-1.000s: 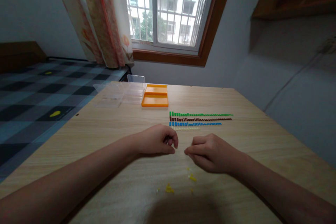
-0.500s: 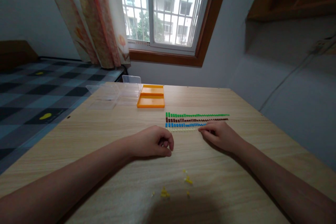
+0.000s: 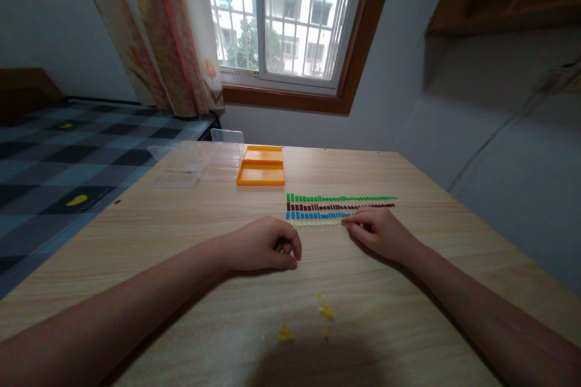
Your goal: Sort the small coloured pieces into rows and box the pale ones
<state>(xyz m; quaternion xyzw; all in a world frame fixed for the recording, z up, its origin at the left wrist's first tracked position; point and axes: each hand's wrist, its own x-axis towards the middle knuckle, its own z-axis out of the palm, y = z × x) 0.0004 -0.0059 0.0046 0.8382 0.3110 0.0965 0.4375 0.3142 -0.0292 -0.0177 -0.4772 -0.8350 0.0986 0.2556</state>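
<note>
Rows of tiny pieces run across the table: a green row (image 3: 313,198), a brown row (image 3: 299,207), a blue row (image 3: 304,216) and a pale, see-through row (image 3: 318,224) nearest me. At the right end of the pale row, my right hand (image 3: 381,231) has thumb and forefinger pinched down at the tabletop. Whatever sits between those fingertips is too small to make out, and the hand covers the end of the blue row. My left hand (image 3: 265,245) rests on its side by the left end of the rows, fingers loosely curled, with nothing visible in it.
Small yellow pieces (image 3: 285,333) lie scattered close to me on the wooden table (image 3: 204,314). An open orange case (image 3: 261,181) stands at the back, beside clear plastic boxes (image 3: 181,163). A bed (image 3: 91,151) is at the left, a window (image 3: 299,24) ahead.
My right hand has shifted very slightly left along the pale row, its fingertips still pinched. The left hand stays in place.
</note>
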